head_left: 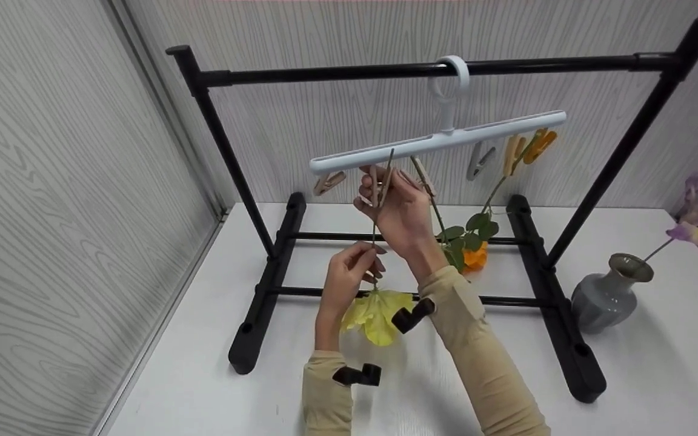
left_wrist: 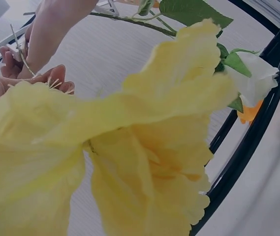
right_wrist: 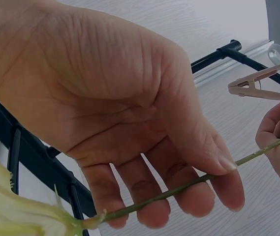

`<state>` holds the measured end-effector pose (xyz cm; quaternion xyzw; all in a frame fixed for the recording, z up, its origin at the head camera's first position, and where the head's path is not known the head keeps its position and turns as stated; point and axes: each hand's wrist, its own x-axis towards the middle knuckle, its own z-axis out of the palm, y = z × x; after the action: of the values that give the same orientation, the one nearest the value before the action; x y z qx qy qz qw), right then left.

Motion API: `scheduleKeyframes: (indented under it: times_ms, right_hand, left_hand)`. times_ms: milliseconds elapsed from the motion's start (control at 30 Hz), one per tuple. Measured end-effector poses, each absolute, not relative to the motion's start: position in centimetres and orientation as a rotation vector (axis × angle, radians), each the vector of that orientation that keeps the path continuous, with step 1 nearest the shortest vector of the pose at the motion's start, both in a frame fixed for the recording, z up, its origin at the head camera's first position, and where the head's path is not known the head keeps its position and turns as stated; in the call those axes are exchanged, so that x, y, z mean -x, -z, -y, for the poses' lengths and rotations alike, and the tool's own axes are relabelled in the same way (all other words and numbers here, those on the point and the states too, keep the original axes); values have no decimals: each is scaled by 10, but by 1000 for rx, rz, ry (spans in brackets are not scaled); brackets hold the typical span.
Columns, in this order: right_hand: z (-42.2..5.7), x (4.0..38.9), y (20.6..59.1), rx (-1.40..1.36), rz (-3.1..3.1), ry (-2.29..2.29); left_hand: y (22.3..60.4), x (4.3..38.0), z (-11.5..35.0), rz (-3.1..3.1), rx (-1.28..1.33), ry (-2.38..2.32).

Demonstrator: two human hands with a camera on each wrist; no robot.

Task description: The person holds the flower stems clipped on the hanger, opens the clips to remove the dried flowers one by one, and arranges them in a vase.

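Yellow flower point(head_left: 376, 318) hanging head-down below a white hanger point(head_left: 379, 154), its almost upright stem point(head_left: 374, 232) pinched low down by the nearer left hand point(head_left: 349, 270), while the right hand point(head_left: 406, 213), higher and farther, grips a beige clothespin point(head_left: 375, 186) at the stem's upper end.

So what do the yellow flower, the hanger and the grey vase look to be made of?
Yellow flower: probably matte fabric, though real petals can't be excluded; they look thin, with ruffled edges.
Hanger: likely smooth plastic; even pale colour and rounded ends.
Grey vase: seemingly glazed ceramic, possibly glass; its curved body shows soft highlights.
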<state>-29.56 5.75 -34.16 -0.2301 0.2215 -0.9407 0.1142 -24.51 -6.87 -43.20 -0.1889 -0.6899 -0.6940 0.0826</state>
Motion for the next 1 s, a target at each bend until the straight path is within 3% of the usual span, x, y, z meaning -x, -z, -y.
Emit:
scheduleKeyframes:
  times_ms: [1000]
  right_hand:
    - [-61,298,339,678,-787,2698]
  left_hand:
    - [423,239,96,2094,614,1957]
